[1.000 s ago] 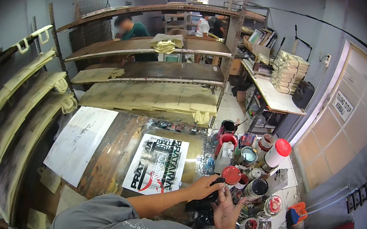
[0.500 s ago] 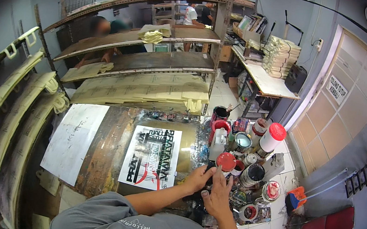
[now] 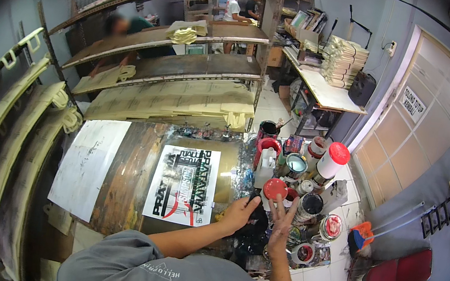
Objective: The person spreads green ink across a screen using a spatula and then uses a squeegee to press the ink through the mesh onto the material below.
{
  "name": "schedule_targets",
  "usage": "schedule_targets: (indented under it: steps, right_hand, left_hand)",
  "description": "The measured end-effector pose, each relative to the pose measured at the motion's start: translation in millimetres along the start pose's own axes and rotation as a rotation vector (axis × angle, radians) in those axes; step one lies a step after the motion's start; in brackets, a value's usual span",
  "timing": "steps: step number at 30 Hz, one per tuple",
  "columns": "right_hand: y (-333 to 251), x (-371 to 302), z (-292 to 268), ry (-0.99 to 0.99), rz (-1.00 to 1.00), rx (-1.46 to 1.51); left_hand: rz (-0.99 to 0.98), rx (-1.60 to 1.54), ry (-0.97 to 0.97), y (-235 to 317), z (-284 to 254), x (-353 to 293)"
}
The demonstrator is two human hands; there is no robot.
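My left hand (image 3: 237, 214) curls around the rim of a black pot (image 3: 252, 232) at the right end of a stained worktable (image 3: 127, 184). On the pot's other side my right hand (image 3: 281, 223) is raised with its fingers spread and nothing in it. Its fingertips are just below a round red lid (image 3: 274, 189). Several open paint cans (image 3: 308, 204) crowd around both hands. Whether the right fingers touch the lid I cannot tell.
A printed poster sheet (image 3: 181, 185) and a white stained sheet (image 3: 86, 164) lie on the table. A white bottle with a red cap (image 3: 330, 160) stands among the cans. A tiered metal rack (image 3: 175, 84) stands beyond; people stand at the back. A red chair (image 3: 396, 274) is at right.
My right hand has lifted off the black pot and spread its fingers toward the red lid. My left hand stays at the pot. The view has tilted slightly.
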State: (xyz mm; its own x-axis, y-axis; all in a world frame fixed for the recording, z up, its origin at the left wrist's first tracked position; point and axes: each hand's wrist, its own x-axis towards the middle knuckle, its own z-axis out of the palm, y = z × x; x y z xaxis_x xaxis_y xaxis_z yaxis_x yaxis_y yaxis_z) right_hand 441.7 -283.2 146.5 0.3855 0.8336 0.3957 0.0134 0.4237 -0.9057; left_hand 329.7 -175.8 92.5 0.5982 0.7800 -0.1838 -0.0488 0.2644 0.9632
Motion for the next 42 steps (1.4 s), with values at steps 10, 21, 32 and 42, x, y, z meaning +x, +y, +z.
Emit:
schedule_targets:
  steps: [10,21,32,42]
  right_hand:
    - [-1.1,-1.1,-6.4,-0.056,0.233,0.095]
    - [-19.7,10.3,-22.9,-0.007,0.537,1.128]
    - [-29.9,-15.2,-26.6,0.067,0.391,0.617]
    - [-22.7,-26.1,-43.5,0.078,0.348,0.746]
  left_hand:
    - [0.017,0.228,0.023,29.4,2.8,-23.9]
    - [0.376,0.649,-0.296,54.4,-21.2,-4.2]
    - [-0.066,-0.285,-0.128,45.6,33.5,-24.0]
    - [-0.012,-0.04,-0.235,31.0,36.5,-14.7]
